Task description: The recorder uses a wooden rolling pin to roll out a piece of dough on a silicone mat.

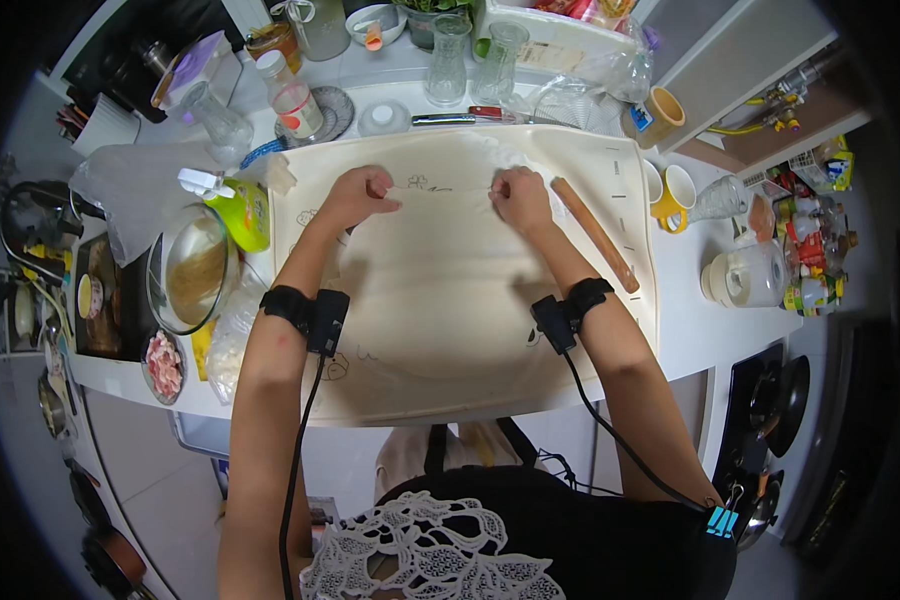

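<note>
A wide, thin sheet of dough [435, 270] lies over a cream pastry mat [300, 397] with line drawings. At the sheet's far left corner, my left hand [361, 196] pinches its edge between thumb and fingers. My right hand [521, 199] pinches the far edge at the right, fingers curled. Between the hands the far edge runs nearly straight, below a small printed drawing. A wooden rolling pin [596, 235] rests aslant on the mat, to the right of my right hand. White flour [499, 150] is dusted near the mat's far side.
Left of the mat stand a green spray bottle [241, 214], a glass bowl [193, 270] and a plate of raw meat [163, 365]. Behind it are glass vases [448, 60], a bottle [291, 97] and a knife [495, 114]. Yellow mugs [673, 196] and a clear-lidded container [746, 277] stand at right.
</note>
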Demonstrator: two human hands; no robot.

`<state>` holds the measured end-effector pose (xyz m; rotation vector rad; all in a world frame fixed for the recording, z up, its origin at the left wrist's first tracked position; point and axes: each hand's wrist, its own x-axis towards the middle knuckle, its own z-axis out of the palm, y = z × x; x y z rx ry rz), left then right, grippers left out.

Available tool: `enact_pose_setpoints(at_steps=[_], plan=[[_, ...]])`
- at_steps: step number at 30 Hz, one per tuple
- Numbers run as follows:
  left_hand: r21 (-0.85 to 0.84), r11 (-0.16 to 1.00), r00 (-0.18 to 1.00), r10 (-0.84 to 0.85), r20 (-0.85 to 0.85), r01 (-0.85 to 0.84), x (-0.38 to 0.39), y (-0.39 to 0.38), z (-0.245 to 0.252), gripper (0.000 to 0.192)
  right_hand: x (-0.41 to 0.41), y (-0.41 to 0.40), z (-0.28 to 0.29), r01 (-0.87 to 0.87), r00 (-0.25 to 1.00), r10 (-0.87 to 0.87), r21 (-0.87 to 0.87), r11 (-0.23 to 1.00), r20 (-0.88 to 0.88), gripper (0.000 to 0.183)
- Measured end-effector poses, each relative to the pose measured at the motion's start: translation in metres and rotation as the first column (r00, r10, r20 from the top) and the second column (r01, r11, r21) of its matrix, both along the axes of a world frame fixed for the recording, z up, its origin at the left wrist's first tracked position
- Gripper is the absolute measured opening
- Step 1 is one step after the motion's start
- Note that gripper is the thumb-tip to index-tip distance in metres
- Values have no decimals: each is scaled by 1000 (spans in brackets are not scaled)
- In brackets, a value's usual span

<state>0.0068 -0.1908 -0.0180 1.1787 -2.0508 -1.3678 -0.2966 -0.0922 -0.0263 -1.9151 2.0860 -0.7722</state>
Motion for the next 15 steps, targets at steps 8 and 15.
enact_pose_setpoints(at_steps=[8,15], plan=[[-163,984,995,84,58,-73,28,-3,-18,28,-8,3,6,-78,993,81,-33,996,86,7],[-665,679,885,46,463,312,10,75,7,54,-62,82,43,190,958,-239,-272,943,-160,24]])
